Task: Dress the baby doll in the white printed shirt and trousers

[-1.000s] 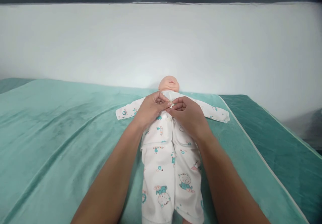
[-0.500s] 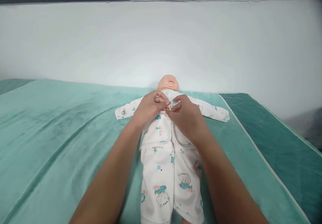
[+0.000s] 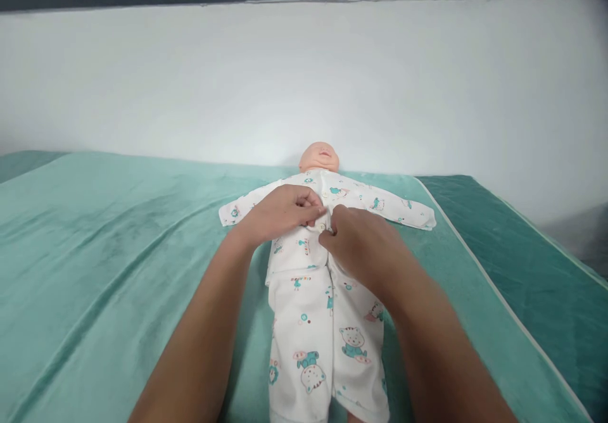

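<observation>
A baby doll (image 3: 319, 157) lies on its back, its head toward the wall. It wears a white printed shirt (image 3: 294, 253) with sleeves spread to both sides, and matching white pants (image 3: 304, 337). At the middle of the chest, my left hand (image 3: 291, 211) pinches the shirt's front edge with thumb and fingers together. Just right of it and slightly lower, my right hand (image 3: 358, 239) has its fingers curled in on the front opening, closed on the shirt cloth. A small button (image 3: 322, 227) shows between the hands, and another button sits higher near the collar.
A light green blanket (image 3: 142, 233) with a few folds covers the surface under the doll. At right, past a pale edge strip, lies darker green cloth (image 3: 513, 265). A white wall (image 3: 304, 81) rises behind the doll's head.
Both hands have moved down the shirt front from the upper chest toward the middle. The upper chest and collar are now uncovered, with the front edges lying together there.
</observation>
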The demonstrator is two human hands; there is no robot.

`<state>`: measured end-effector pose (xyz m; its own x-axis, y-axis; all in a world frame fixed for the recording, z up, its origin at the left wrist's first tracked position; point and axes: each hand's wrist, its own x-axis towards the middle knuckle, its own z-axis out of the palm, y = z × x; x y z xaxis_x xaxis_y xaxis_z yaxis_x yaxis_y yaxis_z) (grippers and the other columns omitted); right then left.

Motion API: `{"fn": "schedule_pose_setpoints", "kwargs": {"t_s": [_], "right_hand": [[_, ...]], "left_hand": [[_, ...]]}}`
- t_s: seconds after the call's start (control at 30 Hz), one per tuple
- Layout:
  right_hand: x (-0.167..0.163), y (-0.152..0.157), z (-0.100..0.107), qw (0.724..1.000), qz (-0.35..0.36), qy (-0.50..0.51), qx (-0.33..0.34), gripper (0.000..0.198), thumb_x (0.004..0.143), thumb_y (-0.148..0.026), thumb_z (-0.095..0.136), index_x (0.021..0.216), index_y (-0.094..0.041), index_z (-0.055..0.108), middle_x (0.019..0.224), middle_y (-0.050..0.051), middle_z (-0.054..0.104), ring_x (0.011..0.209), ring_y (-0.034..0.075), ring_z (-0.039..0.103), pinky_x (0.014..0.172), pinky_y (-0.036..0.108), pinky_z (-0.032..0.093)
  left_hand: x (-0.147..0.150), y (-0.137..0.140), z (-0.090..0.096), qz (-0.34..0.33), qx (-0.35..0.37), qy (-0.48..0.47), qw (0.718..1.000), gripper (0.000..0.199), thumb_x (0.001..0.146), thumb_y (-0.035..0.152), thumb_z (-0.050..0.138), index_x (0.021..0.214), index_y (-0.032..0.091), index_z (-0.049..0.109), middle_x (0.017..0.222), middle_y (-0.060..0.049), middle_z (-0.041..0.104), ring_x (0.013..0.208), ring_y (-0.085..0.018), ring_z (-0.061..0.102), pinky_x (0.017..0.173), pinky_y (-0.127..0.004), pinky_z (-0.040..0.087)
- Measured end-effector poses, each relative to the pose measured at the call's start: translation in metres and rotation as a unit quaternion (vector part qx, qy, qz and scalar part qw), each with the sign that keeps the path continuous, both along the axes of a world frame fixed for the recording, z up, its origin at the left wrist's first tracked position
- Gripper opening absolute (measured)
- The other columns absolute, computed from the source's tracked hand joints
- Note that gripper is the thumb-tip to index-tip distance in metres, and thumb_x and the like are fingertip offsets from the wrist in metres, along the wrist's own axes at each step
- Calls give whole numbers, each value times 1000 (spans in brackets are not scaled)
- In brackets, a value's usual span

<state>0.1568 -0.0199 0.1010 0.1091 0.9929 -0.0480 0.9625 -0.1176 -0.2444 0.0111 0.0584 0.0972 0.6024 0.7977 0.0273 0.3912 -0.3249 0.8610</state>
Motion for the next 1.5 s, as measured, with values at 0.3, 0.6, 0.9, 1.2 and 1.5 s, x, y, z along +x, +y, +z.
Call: {"fn": "schedule_pose_setpoints", "kwargs": {"t_s": [0.3, 0.6, 0.9, 1.2, 1.5], "right_hand": [[-5, -4, 7, 998, 40, -30, -32, 6, 87, -21, 48, 90, -17, 52, 86, 7, 59, 71, 19, 55, 55, 29, 24], [0, -6, 2, 995, 70, -61, -33, 16, 77, -10, 50, 92, -16, 50, 86, 7, 57, 67, 17, 51, 52, 29, 21], [35, 6, 5, 982, 117, 127, -71, 15, 80, -25, 52, 66, -21, 51, 66, -1, 55, 58, 12, 40, 51, 29, 27], [53, 13, -4, 853, 142, 502, -27, 20, 84, -39, 67, 82, -21, 60, 71, -2, 50, 64, 11, 41, 56, 26, 30], [54, 18, -11, 801, 158, 573, -63, 20, 82, -34, 73, 84, -19, 62, 80, 0, 59, 73, 11, 48, 63, 25, 34]], "left_hand": [[0, -2, 4, -75, 23, 89, 993, 6, 75, 25, 61, 71, 20, 63, 65, 4, 56, 60, -10, 46, 53, -24, 32], [-6, 3, 2, -96, -9, 54, 994, 18, 82, 36, 60, 76, 19, 60, 71, 3, 57, 64, -10, 47, 55, -24, 33], [-10, 6, 2, -124, -65, 5, 990, 19, 83, 36, 65, 82, 18, 63, 81, -1, 69, 74, -13, 60, 69, -27, 47], [-11, 3, 3, -124, -105, -68, 984, 17, 86, 33, 65, 86, 17, 61, 79, -3, 72, 64, -10, 61, 58, -22, 45], [-3, 6, -9, -138, -207, -157, 956, 17, 86, 29, 69, 87, 14, 60, 74, -4, 71, 60, -12, 67, 59, -26, 57]]}}
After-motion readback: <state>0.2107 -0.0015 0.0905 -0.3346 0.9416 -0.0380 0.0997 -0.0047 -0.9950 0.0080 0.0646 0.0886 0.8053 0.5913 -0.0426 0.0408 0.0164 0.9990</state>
